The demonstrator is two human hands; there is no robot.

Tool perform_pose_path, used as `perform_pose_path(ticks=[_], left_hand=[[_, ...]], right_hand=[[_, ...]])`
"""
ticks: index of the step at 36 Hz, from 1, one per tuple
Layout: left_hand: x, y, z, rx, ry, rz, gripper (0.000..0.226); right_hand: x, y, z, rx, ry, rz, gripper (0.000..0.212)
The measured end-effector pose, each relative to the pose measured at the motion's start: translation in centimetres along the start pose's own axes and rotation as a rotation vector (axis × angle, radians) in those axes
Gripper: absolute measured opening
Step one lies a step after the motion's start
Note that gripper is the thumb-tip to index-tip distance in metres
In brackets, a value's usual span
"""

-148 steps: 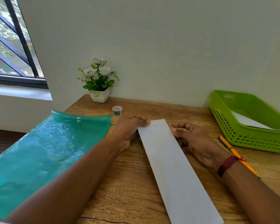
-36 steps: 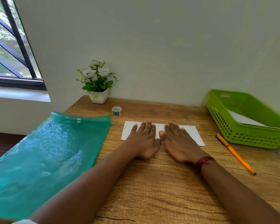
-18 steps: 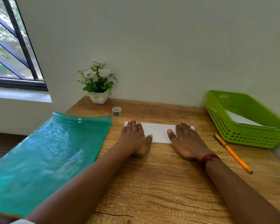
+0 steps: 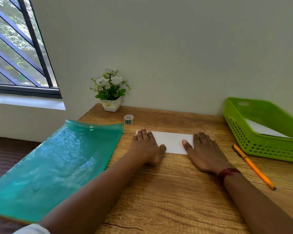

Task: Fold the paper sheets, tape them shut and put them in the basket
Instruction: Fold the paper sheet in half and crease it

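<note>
A folded white paper (image 4: 173, 142) is laid flat on the wooden worktop (image 4: 167, 191) and pressed down at both ends. Its left end is covered by the left grip (image 4: 145, 146), which is spread wide with the fingers straight. Its right end is covered by the right grip (image 4: 205, 152), likewise flat and wide, with nothing clasped. The bare middle of the paper is seen between the two thumbs. A tape roll (image 4: 128, 119) is stood just beyond the left grip, apart from it. A green basket (image 4: 264, 146) with a white sheet (image 4: 260, 128) inside is placed at the far right, and an orange pencil (image 4: 254, 166) is laid between it and the right grip.
</note>
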State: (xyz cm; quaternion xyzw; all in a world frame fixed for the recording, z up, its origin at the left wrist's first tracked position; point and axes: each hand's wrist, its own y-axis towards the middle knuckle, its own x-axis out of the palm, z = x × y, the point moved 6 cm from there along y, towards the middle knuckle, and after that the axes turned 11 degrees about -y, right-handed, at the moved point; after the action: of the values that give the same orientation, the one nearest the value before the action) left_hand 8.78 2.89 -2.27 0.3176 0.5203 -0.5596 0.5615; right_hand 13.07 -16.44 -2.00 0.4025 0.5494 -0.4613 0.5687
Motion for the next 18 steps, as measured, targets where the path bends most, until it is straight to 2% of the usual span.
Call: perform_pose_path(ticks=[9,14,18], left_hand=[[-0.7,0.2,0.4,-0.03,0.006,-0.087,0.083],[-2.2,0.3,0.6,-0.007,-0.039,-0.143,0.081],[-5.6,-0.1,0.3,0.073,-0.206,0.0,0.071]], right_hand=[[0.0,0.1,0.2,-0.014,0.01,0.017,0.085],[-0.3,-0.1,0.0,-0.031,0.021,0.083,0.083],[-1.1,-0.3,-0.1,-0.046,0.079,0.156,0.08]])
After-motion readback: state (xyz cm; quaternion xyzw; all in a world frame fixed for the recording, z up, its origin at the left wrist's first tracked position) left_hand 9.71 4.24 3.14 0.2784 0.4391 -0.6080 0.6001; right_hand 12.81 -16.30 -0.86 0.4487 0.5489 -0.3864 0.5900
